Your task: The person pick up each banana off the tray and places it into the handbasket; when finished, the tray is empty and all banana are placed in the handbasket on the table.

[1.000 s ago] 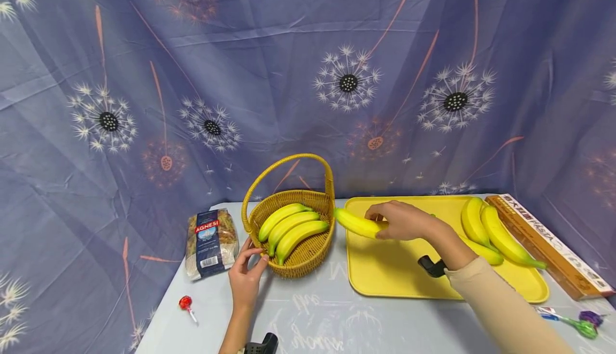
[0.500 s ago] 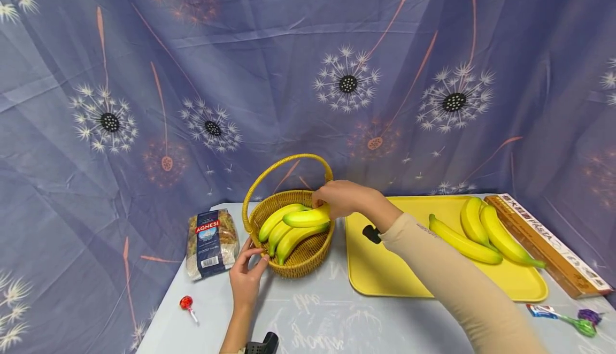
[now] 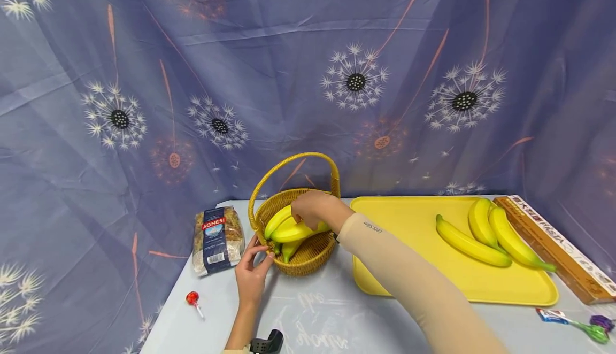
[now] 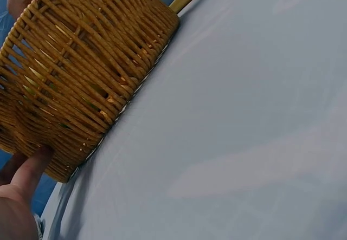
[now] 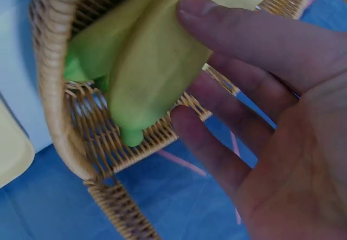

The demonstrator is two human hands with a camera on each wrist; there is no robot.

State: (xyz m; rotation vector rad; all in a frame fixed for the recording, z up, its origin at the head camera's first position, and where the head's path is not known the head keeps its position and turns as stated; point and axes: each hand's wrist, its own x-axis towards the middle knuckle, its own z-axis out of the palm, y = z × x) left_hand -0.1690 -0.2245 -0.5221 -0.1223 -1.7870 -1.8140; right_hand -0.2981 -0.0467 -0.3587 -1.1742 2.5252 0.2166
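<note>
A brown wicker basket (image 3: 302, 269) with a tall arched handle stands mid-table. My left hand (image 3: 251, 278) grips its front left rim, thumb and fingers on the woven edge; in the left wrist view those fingers (image 4: 33, 169) lie against the wicker wall. Inside the basket, my right hand (image 3: 315, 208) holds a yellow banana (image 3: 289, 232) over several other bananas (image 3: 277, 220), partly covering them. The right wrist view shows the thumb on top of the held banana (image 5: 157, 61) and the other fingers along its far side.
Right of the basket is a yellow tray (image 3: 399, 220) bearing three bananas (image 3: 474, 244). A long pasta box (image 3: 553, 252) lies along its right side. A pasta bag (image 3: 217, 240) and a red lollipop (image 3: 193, 298) are on the left; more lollipops (image 3: 597, 332) lie front right.
My right hand has carried the banana leftward from over the tray into the basket and lowered it onto the other bananas. My left hand has stayed on the basket rim.
</note>
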